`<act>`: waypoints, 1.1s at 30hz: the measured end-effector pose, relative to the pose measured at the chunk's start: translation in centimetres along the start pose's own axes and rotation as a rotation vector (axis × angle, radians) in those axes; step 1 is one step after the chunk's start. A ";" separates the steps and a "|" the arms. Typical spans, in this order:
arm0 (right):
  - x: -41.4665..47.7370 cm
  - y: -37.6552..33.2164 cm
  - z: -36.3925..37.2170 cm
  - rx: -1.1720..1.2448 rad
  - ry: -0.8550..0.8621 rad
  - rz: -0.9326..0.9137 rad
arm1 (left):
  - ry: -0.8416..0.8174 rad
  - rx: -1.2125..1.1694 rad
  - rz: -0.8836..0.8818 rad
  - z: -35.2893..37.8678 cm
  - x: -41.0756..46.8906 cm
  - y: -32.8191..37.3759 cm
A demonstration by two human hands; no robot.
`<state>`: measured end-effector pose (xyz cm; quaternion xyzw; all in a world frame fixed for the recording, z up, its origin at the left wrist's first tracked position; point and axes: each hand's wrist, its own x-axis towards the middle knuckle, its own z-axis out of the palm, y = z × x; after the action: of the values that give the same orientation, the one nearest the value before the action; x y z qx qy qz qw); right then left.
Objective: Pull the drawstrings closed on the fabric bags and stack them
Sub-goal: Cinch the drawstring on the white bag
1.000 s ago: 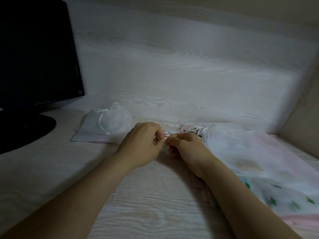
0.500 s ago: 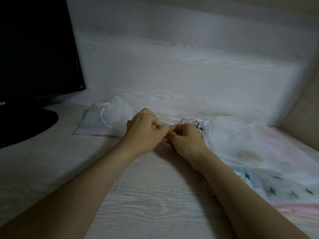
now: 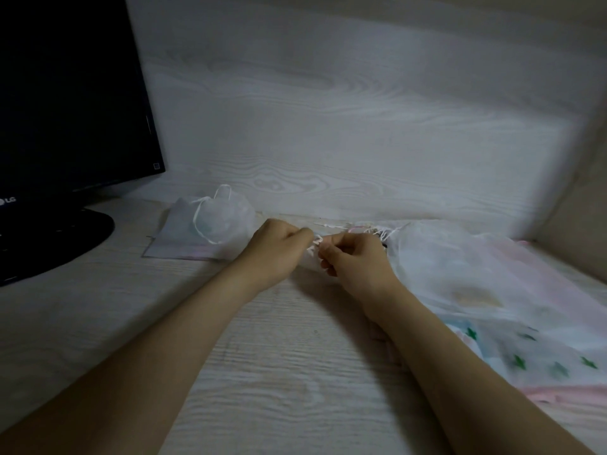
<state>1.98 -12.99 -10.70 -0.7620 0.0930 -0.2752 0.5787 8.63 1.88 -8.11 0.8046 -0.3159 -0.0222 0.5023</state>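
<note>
Reaching both forearms forward over the pale bench (image 3: pixel 262 389). Pinching a thin white cord (image 3: pixel 314 247) with the left hand (image 3: pixel 276 251), its fingers (image 3: pixel 295 232) curled tight around it. Pinching the same cord from the other side with the right hand (image 3: pixel 358 267), fingers likewise curled shut on it. Working, by the look of it, on drawing closed a small sheer bag (image 3: pixel 307 262) lying on the bench just under and between the two hands, mostly hidden by them.

Judging that bag as almost weightless, soft and limp: gauze liable to bunch, snag or slide across the bench rather than resist a pull. Judging the cord as thin and slippery, so best taken close to the bag's mouth, one hand steadying the gathered neck while the other draws the cord outward.

Leaving a heap (image 3: pixel 476 290) of sheer, loosely piled bags just right of the right hand, touching its wrist side. Noting, further back on the left, a cinched bag (image 3: pixel 223 221) lying on flat fabric, near the left hand. Noting last a dark monitor (image 3: pixel 65 93) at far left and the wood-grain wall (image 3: pixel 328 110) behind.
</note>
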 end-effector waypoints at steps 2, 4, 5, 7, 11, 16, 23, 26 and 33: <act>-0.1 -0.1 0.0 0.014 0.012 -0.004 | 0.048 -0.026 -0.011 -0.2 0.1 0.2; -0.1 -0.2 0.1 0.020 0.012 -0.017 | 0.107 -0.072 0.013 -0.3 0.1 -0.1; -0.1 -0.3 0.2 0.017 0.008 -0.027 | 0.144 -0.084 0.046 -0.2 0.1 -0.3; -0.2 -0.4 0.3 0.013 0.010 -0.038 | 0.234 -0.051 0.128 0.0 0.0 -0.5; -0.3 -0.7 0.0 0.024 0.036 -0.029 | 0.185 -0.156 0.160 -0.3 -0.2 0.1; -0.2 -0.8 -0.4 -0.021 0.041 -0.043 | 0.025 -0.293 0.123 -0.3 -0.5 0.6; -0.2 -0.7 -0.4 -0.029 0.047 -0.045 | -0.065 -0.219 -0.158 -0.5 0.1 0.2; -0.8 -1.1 -0.4 0.065 0.016 -0.029 | -0.028 -0.101 -0.187 -0.4 -0.3 0.3; -0.5 -1.3 -1.8 -0.065 0.138 -0.063 | 0.185 0.112 -0.093 -1.1 0.4 -1.1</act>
<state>0.34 -13.85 -9.32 -0.7622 0.1177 -0.3420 0.5368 9.89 2.87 -8.30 0.8438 -0.2314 0.0467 0.4820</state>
